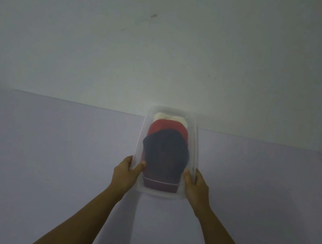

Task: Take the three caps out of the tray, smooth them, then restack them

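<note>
A clear plastic tray (196, 144) lies lengthwise on the pale table, near its back edge. Three caps are stacked in it: a dark navy cap (164, 152) on top and nearest me, a red cap (167, 127) under it, and a white cap (169, 117) at the far end. A dark red brim (160, 185) shows at the tray's near end. My left hand (128, 171) grips the tray's left rim, thumb inside. My right hand (195, 183) grips the right rim the same way.
The pale lilac table (51, 159) runs left and right of the tray. A plain white wall (164, 52) stands right behind the table's back edge. The scene is dim and hazy.
</note>
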A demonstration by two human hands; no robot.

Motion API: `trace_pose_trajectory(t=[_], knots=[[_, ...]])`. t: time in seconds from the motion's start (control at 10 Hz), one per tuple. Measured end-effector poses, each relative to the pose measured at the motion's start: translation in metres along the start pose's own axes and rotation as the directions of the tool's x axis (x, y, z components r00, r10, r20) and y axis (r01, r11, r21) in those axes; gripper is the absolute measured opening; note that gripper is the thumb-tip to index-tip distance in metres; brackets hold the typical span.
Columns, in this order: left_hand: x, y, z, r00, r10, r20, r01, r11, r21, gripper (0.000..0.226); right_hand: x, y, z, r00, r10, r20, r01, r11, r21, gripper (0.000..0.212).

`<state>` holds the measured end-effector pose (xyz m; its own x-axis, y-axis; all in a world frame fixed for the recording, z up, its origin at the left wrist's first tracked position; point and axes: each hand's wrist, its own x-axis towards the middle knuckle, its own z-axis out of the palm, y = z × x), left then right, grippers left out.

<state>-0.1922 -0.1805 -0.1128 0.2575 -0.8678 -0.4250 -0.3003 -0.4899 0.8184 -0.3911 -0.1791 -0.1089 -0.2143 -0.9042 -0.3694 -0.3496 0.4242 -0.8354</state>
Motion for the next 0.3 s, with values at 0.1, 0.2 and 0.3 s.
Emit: trace_pose_trajectory(t=[0.1,0.2,0.3], knots=[[-0.001,0.002,-0.001,1.000,0.000,0.015,-0.001,0.999,0.037,0.057,0.001,0.000,-0.003,0.999,0.015,0.036,-0.015,1.000,-0.018,0.055],[0.001,0.013,-0.002,1.000,-0.002,-0.013,0.004,0.988,0.152,0.077,0.004,-0.005,-0.005,0.996,0.025,0.081,-0.014,0.990,-0.139,0.072],[-0.005,0.037,-0.006,0.995,0.076,-0.060,-0.066,0.985,0.161,0.080,0.003,-0.022,-0.011,0.998,-0.041,0.038,0.048,0.979,-0.199,0.074]])
